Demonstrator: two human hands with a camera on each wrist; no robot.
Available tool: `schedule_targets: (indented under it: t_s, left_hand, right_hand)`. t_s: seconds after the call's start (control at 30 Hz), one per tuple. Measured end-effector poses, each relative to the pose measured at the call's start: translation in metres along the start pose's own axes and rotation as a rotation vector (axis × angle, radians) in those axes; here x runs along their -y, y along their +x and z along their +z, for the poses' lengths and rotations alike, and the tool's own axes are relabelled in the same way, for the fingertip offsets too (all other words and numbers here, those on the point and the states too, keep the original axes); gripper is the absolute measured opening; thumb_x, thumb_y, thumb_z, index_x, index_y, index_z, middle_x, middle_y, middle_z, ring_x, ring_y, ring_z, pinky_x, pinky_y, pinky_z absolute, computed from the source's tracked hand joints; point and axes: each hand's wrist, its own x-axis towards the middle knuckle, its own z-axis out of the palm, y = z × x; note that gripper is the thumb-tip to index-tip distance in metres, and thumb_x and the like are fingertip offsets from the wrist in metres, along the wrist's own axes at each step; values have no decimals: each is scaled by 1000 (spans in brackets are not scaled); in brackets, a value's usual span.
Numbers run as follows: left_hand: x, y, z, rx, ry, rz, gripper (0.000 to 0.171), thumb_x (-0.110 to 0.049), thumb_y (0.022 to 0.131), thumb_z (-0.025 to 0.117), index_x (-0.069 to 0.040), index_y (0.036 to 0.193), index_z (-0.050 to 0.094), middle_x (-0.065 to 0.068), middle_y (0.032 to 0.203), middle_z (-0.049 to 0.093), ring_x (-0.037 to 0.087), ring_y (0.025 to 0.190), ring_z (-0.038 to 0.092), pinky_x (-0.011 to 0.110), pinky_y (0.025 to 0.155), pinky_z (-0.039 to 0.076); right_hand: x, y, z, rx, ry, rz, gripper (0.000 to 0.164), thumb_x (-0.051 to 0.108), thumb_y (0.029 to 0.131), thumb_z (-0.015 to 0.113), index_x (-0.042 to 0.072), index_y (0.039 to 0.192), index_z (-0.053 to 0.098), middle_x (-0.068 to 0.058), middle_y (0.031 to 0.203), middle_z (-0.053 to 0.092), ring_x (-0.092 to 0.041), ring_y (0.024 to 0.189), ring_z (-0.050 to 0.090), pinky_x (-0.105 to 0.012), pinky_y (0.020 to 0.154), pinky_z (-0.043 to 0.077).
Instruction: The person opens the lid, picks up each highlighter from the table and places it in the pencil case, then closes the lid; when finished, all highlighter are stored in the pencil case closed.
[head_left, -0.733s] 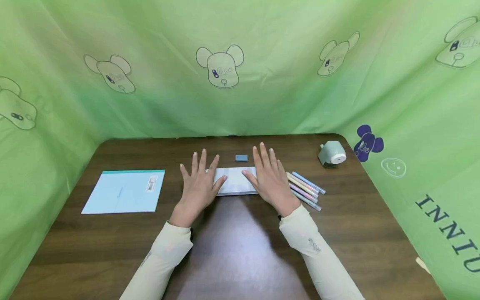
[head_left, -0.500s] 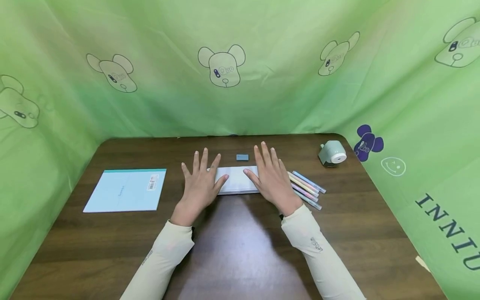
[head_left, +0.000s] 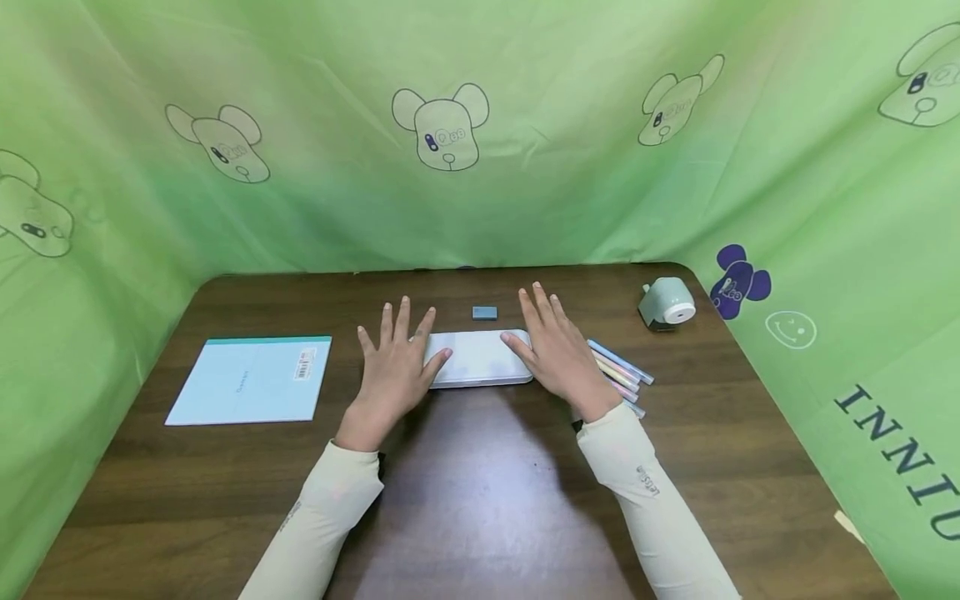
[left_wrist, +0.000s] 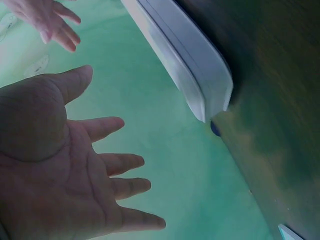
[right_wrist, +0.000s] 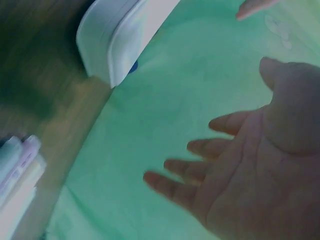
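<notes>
- A green fabric curtain (head_left: 300, 221) is hanging in soft folds, carrying outlined bear-head prints, behind and beside everything.
- The dark worktop (head_left: 480, 517) is showing wood grain, a rounded far corner and a glossy reflection.
- Cream sleeves (head_left: 322, 504) with small printed lettering are covering both forearms.
- A flat, pale-blue notebook (head_left: 251, 400) with a teal top strip and a barcode label is lying at the left.
- The left hand (head_left: 393, 379) is hovering over the case's left end, its grip spreading with straight fingers.
- The right hand (head_left: 562, 354) is hovering at the right end, its grip likewise spreading, holding nothing.
- A smooth, white, round-cornered case (head_left: 480, 358) is lying between the hands.
- A blocky, pale-green device (head_left: 667, 300) with a round white front is standing far right.
- Slim pastel pens (head_left: 626, 362) are lying in a bunch beside the right hand.
- A small, blue rectangular block (head_left: 484, 313) is resting just beyond the case.
</notes>
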Motion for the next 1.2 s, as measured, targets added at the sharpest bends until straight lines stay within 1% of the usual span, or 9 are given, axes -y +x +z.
schedule_targets:
  t_s: [0.07, 0.17, 0.3, 0.43, 0.57, 0.73, 0.87, 0.97, 1.2]
  left_hand:
    - [8, 1, -3, 24, -60, 11, 87, -60, 108, 58, -14, 174, 26, 28, 178, 10, 52, 163, 7, 79, 121, 8]
    - [25, 2, -8, 77, -193, 22, 101, -60, 100, 73, -15, 175, 22, 28, 177, 17, 51, 162, 15, 75, 123, 18]
    - [48, 7, -9, 161, -347, 89, 106, -40, 94, 88, -16, 175, 24, 27, 175, 24, 48, 161, 24, 69, 121, 31]
    - [59, 13, -1, 235, -404, 167, 100, -26, 92, 92, -15, 172, 33, 27, 174, 27, 47, 160, 27, 65, 122, 32]
    - [63, 16, 8, 256, -402, 180, 94, -23, 91, 92, -15, 169, 41, 29, 172, 29, 49, 159, 28, 64, 122, 32]
    - [66, 17, 14, 244, -381, 218, 89, -18, 92, 90, -10, 167, 44, 33, 169, 32, 51, 155, 33, 63, 120, 36]
    - [68, 18, 15, 229, -375, 225, 85, -13, 94, 88, -9, 167, 45, 34, 166, 36, 50, 151, 39, 60, 118, 40]
    - [68, 19, 16, 231, -360, 211, 81, -12, 94, 88, -9, 165, 49, 35, 164, 36, 50, 149, 42, 59, 117, 41]
    - [65, 19, 17, 250, -322, 186, 80, -11, 93, 88, -12, 164, 51, 32, 166, 35, 49, 147, 45, 59, 115, 43]
  right_hand:
    - [-10, 1, -3, 25, 86, -26, 84, 54, 116, 44, 7, 175, 7, -16, 181, 0, -42, 166, 5, -61, 129, 16]
    - [-27, 3, -5, 68, 189, -71, 83, 47, 115, 52, 6, 175, 11, -18, 181, 9, -40, 165, 11, -59, 130, 16]
    - [-43, 7, 0, 142, 265, -116, 83, 34, 111, 67, 4, 173, 21, -22, 178, 21, -41, 163, 20, -61, 128, 20]
    - [-49, 10, 8, 204, 308, -129, 87, 28, 104, 77, 8, 173, 29, -20, 177, 26, -40, 163, 23, -59, 128, 23]
    - [-51, 13, 16, 205, 315, -152, 84, 25, 100, 82, 9, 170, 38, -21, 176, 29, -42, 161, 28, -61, 126, 27]
    - [-50, 15, 22, 199, 302, -171, 80, 22, 97, 85, 8, 166, 46, -19, 175, 31, -42, 159, 31, -60, 124, 30]
    - [-51, 16, 24, 223, 295, -183, 86, 19, 94, 89, 5, 166, 44, -16, 177, 28, -40, 161, 30, -58, 125, 31]
    - [-51, 17, 24, 239, 277, -187, 90, 18, 92, 90, 5, 167, 42, -18, 177, 26, -41, 160, 30, -58, 124, 32]
    - [-53, 17, 26, 232, 204, -173, 86, 21, 94, 88, 8, 167, 44, -23, 172, 35, -45, 155, 38, -60, 122, 35]
